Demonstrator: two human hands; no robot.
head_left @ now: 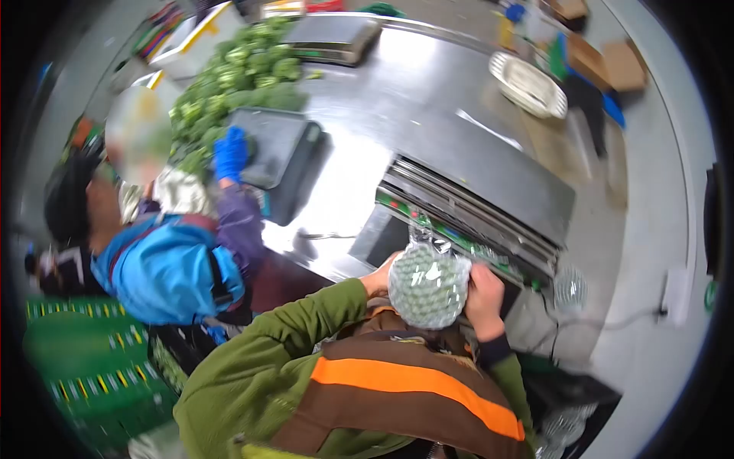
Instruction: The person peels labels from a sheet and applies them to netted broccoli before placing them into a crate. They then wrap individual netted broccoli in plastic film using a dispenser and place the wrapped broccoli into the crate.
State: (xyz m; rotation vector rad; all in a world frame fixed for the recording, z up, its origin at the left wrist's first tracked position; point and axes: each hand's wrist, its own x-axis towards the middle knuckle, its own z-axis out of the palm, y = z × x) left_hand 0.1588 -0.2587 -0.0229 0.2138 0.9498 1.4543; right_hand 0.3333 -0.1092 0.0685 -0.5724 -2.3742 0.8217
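Between my two hands, in front of my chest, is a round pale-green item wrapped in shiny clear film (428,287). My left hand (379,277) closes on its left edge, partly hidden behind it. On the right edge my right hand (485,294) grips the wrap with bent fingers. Loose film stands up from the item's far side. Just beyond it lies a metal wrapping machine (474,206) with long rollers and a green strip on its near side.
A co-worker in blue (168,268), at the left, reaches a blue-gloved hand (231,154) to a grey bin (279,149) beside heaped broccoli (260,61). A scale (332,38) stands on the steel table. A black crate (589,405) holds wrapped items at lower right.
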